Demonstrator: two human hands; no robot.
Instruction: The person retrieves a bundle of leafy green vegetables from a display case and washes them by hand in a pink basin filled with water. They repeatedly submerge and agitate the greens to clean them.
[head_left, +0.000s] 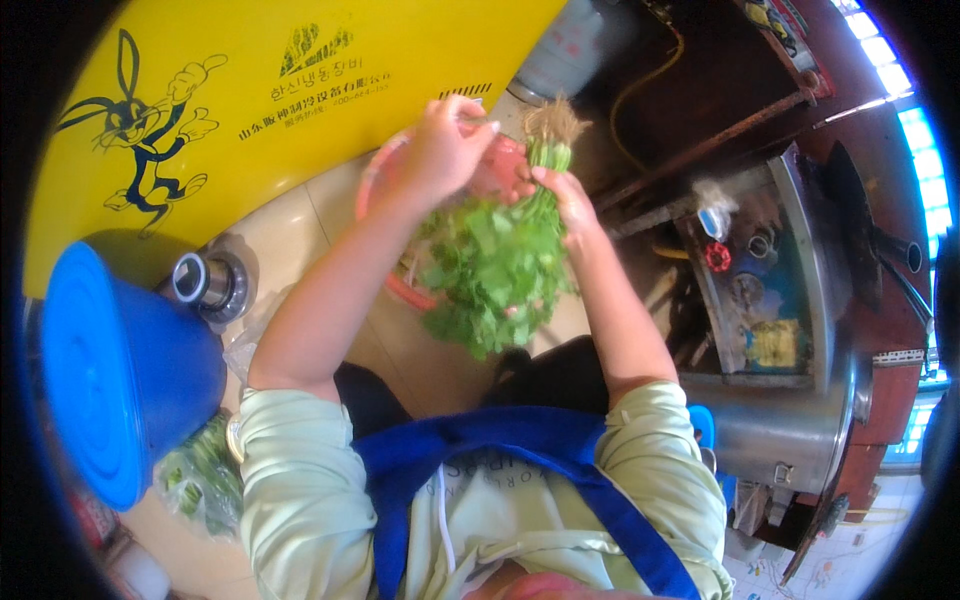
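My right hand (568, 196) grips a bunch of leafy green herbs, its stems (550, 156) held near the pale roots at the top. The leaves (499, 274) hang down towards me, over a red plastic basket (367, 184). My left hand (454, 146) is raised to the left of the roots, over the basket, with thumb and fingers close together. Whether something small is pinched between them is not clear. The basket's contents are mostly hidden by the leaves and my left forearm.
A yellow cabinet (247, 172) with a printed rabbit stands ahead. On the left are a blue lidded bucket (169, 360), a metal floor fitting (221, 285) and a plastic bag of greens (199, 480). A gas cylinder (562, 52) and a stainless steel unit (772, 427) stand at the right.
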